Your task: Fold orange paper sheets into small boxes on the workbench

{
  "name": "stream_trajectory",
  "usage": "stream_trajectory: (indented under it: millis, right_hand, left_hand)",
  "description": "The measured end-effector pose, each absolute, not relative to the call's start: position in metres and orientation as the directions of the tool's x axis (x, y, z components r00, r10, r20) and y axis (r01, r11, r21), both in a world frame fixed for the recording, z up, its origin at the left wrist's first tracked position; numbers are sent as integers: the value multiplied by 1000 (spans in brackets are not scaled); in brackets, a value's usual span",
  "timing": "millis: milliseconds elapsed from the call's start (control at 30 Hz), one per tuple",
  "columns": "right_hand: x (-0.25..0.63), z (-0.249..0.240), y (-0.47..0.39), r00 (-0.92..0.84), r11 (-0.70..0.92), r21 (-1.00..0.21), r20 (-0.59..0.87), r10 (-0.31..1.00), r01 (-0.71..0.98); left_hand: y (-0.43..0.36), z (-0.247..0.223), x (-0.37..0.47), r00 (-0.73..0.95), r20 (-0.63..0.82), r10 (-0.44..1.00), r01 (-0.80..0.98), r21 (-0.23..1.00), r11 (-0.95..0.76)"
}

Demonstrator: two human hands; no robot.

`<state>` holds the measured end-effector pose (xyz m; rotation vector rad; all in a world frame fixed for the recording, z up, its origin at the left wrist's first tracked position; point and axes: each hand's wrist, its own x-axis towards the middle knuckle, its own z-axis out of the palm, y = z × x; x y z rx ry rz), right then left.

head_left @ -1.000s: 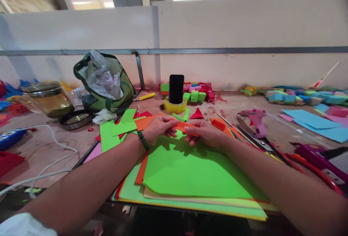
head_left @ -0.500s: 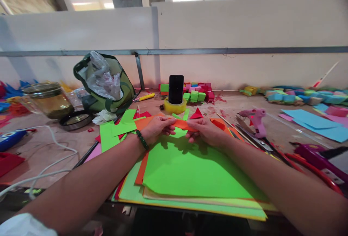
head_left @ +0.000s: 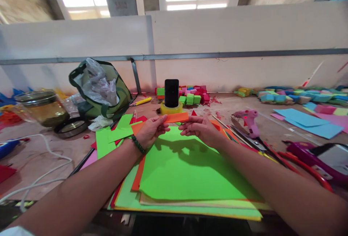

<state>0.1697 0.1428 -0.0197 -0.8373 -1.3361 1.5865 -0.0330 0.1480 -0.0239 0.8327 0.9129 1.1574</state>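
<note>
Raised slightly since the earlier frame, above a large green sheet (head_left: 195, 178), are the left hand (head_left: 150, 131) and right hand (head_left: 201, 131). Beyond them, a black phone (head_left: 172, 92) is propped in a yellow tape roll (head_left: 164, 110); before it, an orange strip (head_left: 176, 117) is pinched by the left thumb and fingers and met by the right fingertips, whose grip cannot be told.

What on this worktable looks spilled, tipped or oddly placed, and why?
The red stains right of the coloured blocks look like a spill, though of what I cannot tell. The green bag leans over with its mouth gaping. The phone is propped up by a yellow tape roll, an unusual stand.
</note>
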Motion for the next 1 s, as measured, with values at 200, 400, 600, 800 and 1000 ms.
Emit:
stream_trajectory:
  millis: [200,400,600,800,1000]
  right_hand:
    - [169,-24,145,-330,0,-989,49,943,-149]
    - [167,-26,146,-273,42,-995,65,960,-89]
    - [165,-24,143,-247,80,-993,99,964,-87]
    - [165,-24,142,-242,62,-991,89,966,-119]
    - [164,-24,144,-216,-18,-981,25,976,-194]
  left_hand:
    - [147,-24,-33,144,-160,977,-341,918,201]
    - [146,-25,-30,142,-131,981,-319,932,170]
    - [147,-26,-29,164,-168,972,-372,902,218]
    - [147,-26,-29,159,-172,972,-368,903,220]
    - [146,-24,-27,149,-156,976,-369,907,201]
